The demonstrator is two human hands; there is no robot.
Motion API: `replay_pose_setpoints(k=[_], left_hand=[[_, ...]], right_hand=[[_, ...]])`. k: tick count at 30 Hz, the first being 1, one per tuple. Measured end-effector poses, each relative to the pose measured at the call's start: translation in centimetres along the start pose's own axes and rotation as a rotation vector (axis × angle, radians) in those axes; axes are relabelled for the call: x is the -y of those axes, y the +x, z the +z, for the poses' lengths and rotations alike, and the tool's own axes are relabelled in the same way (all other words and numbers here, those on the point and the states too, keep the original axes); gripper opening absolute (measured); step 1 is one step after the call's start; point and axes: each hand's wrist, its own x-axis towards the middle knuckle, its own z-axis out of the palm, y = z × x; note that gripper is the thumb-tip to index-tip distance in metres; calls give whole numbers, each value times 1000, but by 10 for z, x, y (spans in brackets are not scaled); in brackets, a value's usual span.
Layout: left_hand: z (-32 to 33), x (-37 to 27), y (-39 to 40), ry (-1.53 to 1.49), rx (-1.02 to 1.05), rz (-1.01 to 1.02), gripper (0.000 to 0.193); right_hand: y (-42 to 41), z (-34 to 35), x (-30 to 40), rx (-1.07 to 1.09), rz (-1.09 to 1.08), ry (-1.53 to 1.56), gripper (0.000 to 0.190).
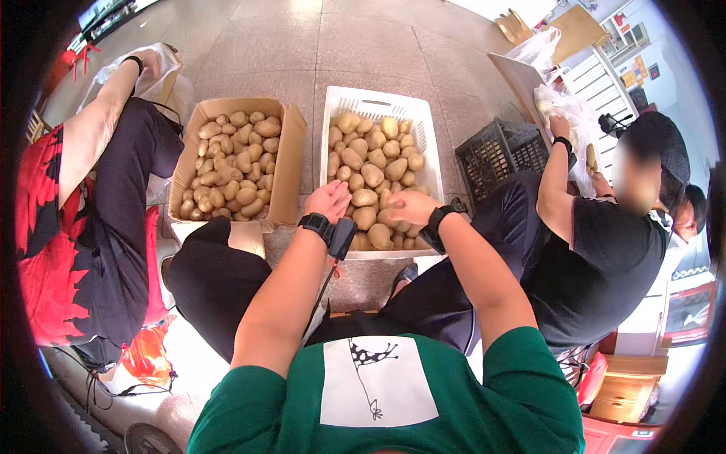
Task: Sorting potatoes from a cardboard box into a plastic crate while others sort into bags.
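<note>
Before me on the floor stands a white plastic crate (422, 116) filled with potatoes (372, 175). My left hand (329, 200) hovers over the crate's near left edge, palm turned inward, with nothing in it. Above the potatoes on the near right side is my right hand (417, 207), its fingertips pointing left and close against several potatoes. Whether those fingers grip one is hidden. Left of the crate sits an open cardboard box (289, 164), also full of potatoes (235, 164).
A person in black (607, 255) on my right handles a clear plastic bag (567, 108) beside a black plastic crate (485, 153). On my left, another person's arm (99, 125) reaches to a plastic-lined box (167, 74). Tiled floor (363, 45) stretches beyond.
</note>
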Motion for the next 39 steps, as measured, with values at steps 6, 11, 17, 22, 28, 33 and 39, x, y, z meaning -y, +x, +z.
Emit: replay_pose_setpoints(k=[6,11,17,22,28,33,39], left_hand=[[6,6,-8,73,-41,52,42],[5,9,-8,98,-48,56,40],[6,11,2,37,-106,57,36],[8,12,11,101,-130,53,36],[10,20,15,55,-129,29,36],[6,24,8,59,-87,2,26],[4,20,-7,61,-80,-34,32]], right_hand=[[-21,-7,-16,-152,136,64,32],[-20,8,-25,-401,123,103,26],[-5,27,-10,-355,72,87,32],[0,39,4,-294,38,19,28],[11,39,4,-159,153,-41,42],[14,43,2,-146,240,-9,46],[12,25,14,-290,162,25,44]])
